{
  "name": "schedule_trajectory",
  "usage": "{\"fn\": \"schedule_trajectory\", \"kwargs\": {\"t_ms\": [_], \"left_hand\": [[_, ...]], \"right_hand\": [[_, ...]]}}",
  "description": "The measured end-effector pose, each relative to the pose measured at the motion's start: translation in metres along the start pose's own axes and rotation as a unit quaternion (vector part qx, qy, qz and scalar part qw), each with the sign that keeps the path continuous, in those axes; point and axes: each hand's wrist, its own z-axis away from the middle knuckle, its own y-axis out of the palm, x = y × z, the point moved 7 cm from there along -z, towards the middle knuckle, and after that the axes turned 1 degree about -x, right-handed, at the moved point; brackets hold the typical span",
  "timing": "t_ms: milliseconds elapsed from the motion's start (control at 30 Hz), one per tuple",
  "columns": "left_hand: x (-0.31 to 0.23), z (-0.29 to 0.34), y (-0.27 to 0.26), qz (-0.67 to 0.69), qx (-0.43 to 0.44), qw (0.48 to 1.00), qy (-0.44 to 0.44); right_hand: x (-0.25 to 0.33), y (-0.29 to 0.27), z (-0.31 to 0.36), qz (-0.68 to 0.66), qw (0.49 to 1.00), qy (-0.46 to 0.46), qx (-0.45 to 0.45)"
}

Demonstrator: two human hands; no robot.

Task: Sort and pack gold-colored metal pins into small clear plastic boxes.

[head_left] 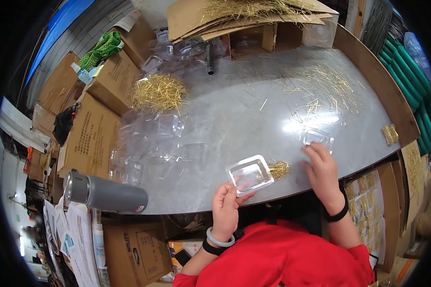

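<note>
While the L hand (224, 206) grips a clear rect. plastic tray w/ rounded corners (250, 176) over the smooth grey surface (225, 136) nr its front edge, the R hand (323, 173), fingers loosely bent, no grip visible, is by another clear plastic tray (325, 139); contact unclear. Gold-coloured wire bunch (279, 169) lies btwn hands.

Two hands (225, 210), two black wristbands (338, 214), one pale bangle (218, 242), one held clear tray (250, 176), one grey bottle (112, 193)
</note>
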Motion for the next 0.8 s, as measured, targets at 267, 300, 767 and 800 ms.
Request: {"fn": "schedule_trajectory", "kwargs": {"t_ms": [267,300,767,800], "left_hand": [[0.0,0.0,0.019,-0.025,0.088,0.996,-0.005],[-0.003,0.002,0.021,-0.04,0.114,0.992,0.018],[0.006,0.012,0.023,-0.123,0.115,0.985,0.027],[-0.002,0.013,0.026,-0.167,0.101,0.977,0.089]], "right_hand": [[0.083,0.02,0.003,-0.228,0.945,-0.144,0.186],[0.081,0.02,0.0,-0.288,0.93,-0.114,0.199],[0.076,0.031,0.022,-0.349,0.923,-0.051,0.158],[0.078,0.033,0.023,-0.345,0.924,-0.048,0.155]]}}
